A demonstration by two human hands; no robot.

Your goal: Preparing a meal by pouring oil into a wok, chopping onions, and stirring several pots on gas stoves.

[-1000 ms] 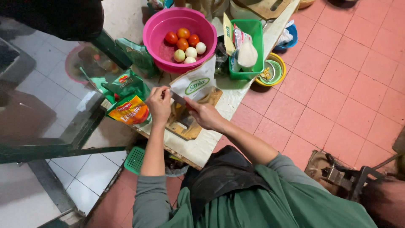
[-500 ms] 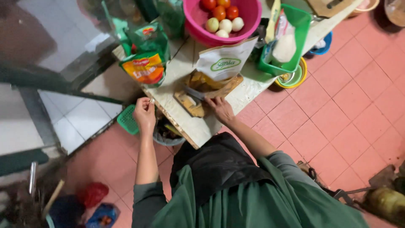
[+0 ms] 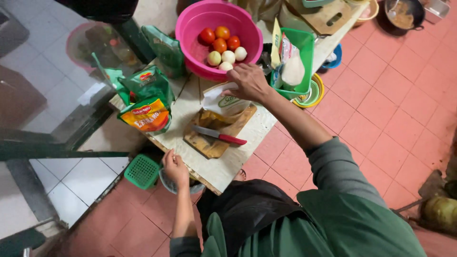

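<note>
**Head view: right hand on a white pouch, left hand low at the table edge**

The right hand point(image 3: 248, 82) reaches out, arm nearly straight, fingers closed over the top of a white paper pouch point(image 3: 223, 101) standing at the far end of the wooden cutting board point(image 3: 213, 138), just beside the pink basin point(image 3: 190, 45). The pouch looks light and crumple-prone; its folded top seems the safest hold. A red-handled knife point(image 3: 219, 135) lies on the board. The left hand point(image 3: 175, 166) hangs below the table point(image 3: 223, 164) edge, fingers curled; what it grips I cannot tell.
</note>
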